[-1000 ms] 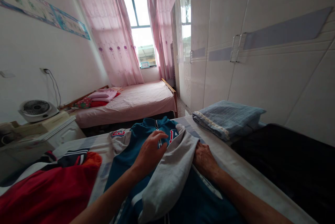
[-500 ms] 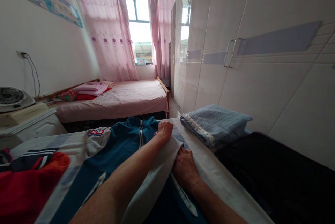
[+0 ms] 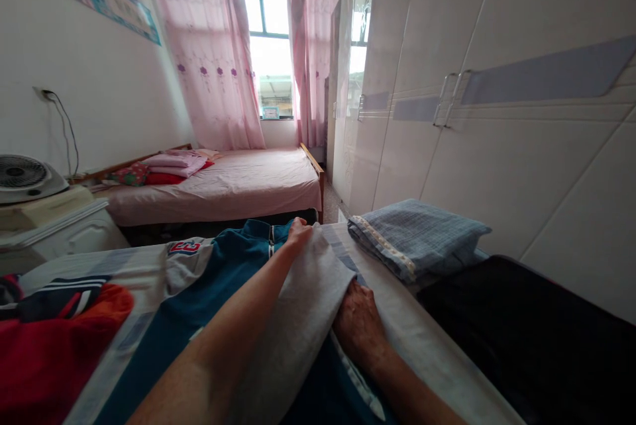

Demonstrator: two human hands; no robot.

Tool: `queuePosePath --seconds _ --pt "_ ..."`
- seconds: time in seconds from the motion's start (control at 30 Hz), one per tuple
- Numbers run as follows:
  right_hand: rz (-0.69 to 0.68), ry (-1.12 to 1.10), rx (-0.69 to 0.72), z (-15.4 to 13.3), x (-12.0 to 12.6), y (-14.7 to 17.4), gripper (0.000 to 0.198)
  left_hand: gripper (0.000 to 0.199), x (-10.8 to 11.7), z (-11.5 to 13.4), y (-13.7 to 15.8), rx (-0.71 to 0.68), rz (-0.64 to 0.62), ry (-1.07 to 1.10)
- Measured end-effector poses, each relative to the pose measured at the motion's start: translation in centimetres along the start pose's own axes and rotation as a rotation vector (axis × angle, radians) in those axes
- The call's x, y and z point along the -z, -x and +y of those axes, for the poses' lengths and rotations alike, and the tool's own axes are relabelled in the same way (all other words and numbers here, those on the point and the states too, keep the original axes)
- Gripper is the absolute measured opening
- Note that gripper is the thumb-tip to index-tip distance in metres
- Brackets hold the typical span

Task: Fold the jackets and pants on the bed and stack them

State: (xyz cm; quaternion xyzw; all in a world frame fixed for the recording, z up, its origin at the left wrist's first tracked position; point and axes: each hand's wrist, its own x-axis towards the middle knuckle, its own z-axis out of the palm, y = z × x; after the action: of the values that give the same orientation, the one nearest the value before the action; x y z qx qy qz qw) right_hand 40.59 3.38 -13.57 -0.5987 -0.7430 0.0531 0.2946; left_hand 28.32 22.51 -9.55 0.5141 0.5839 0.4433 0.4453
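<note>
A teal zip jacket (image 3: pixel 191 306) with grey sleeves and red-and-blue lettering lies spread before me. My left hand (image 3: pixel 300 234) is closed on the jacket's right shoulder, near the collar. One grey sleeve (image 3: pixel 303 306) is folded inward across the jacket's front, under my left forearm. At that sleeve's outer edge, my right hand (image 3: pixel 360 322) grips the fabric with bent fingers; its fingertips are hidden under the cloth. The other grey sleeve (image 3: pixel 186 269) lies out to the left.
The jacket rests on a pale striped sheet (image 3: pixel 119 273). Red and navy clothing (image 3: pixel 54 339) lies at left, a folded blue checked cloth (image 3: pixel 420 236) and black item (image 3: pixel 527 339) at right. Beyond are a pink-covered bed (image 3: pixel 238 187), a fan (image 3: pixel 27 178) and white wardrobes (image 3: pixel 417 34).
My left hand has shifted slightly left toward the collar, and the grey sleeve now spreads wider across the jacket's front. My right hand stays at its edge. The view has turned slightly left.
</note>
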Motion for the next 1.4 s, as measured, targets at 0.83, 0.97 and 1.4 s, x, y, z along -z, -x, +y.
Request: queuePosePath --seconds 0.83,0.97,1.4 --pt "-0.067 0.096 0.016 1.1 -0.4 -0.3 0.035 0.018 17.7 -2.0 27.1 -0.245 -0.431 -0.578" --pt "-0.029 0.049 -0.004 1.7 -0.5 -0.4 0.038 0.027 17.2 -1.3 27.7 -0.034 -0.362 -0.112" --pt "-0.077 -0.281 -0.137 2.8 0.4 -0.9 0.036 0.097 15.2 -5.9 29.7 0.336 -0.324 0.085"
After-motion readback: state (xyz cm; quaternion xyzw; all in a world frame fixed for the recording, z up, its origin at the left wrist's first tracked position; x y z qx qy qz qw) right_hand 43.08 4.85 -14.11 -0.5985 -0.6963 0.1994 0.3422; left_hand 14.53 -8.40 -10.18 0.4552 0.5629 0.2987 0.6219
